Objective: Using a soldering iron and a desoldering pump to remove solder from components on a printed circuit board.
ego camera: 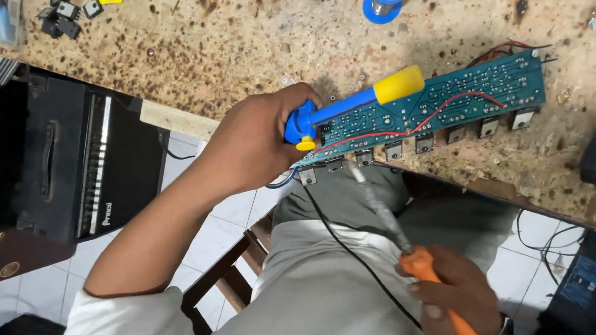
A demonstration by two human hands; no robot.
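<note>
1. Nearest the camera, the right hand [455,295] is wrapped around the orange handle of a soldering iron [401,240], fingers pressed closed on it; a watch shows at the wrist.
2. Iron shaft runs up and left from the handle; its tip sits at the near edge of the circuit board [439,106], close to the row of metal tabs.
3. Left hand [256,143] grips the blue body of a desoldering pump [353,107], fingers curled shut around its lower end, thumb side by the small yellow button.
4. Pump lies slantwise over the board's left half, yellow plunger cap pointing up and right.
5. Board is teal, solder side up, resting on the near edge of the stained workbench [236,46], tilted upward to the right; a red wire crosses it.
6. Black cord trails over the person's grey trousers.
7. Elsewhere on the bench: a blue solder spool [383,4] at the far edge, small black parts [64,14] far left.
8. Black amplifier [60,159] stands on the tiled floor at left.
</note>
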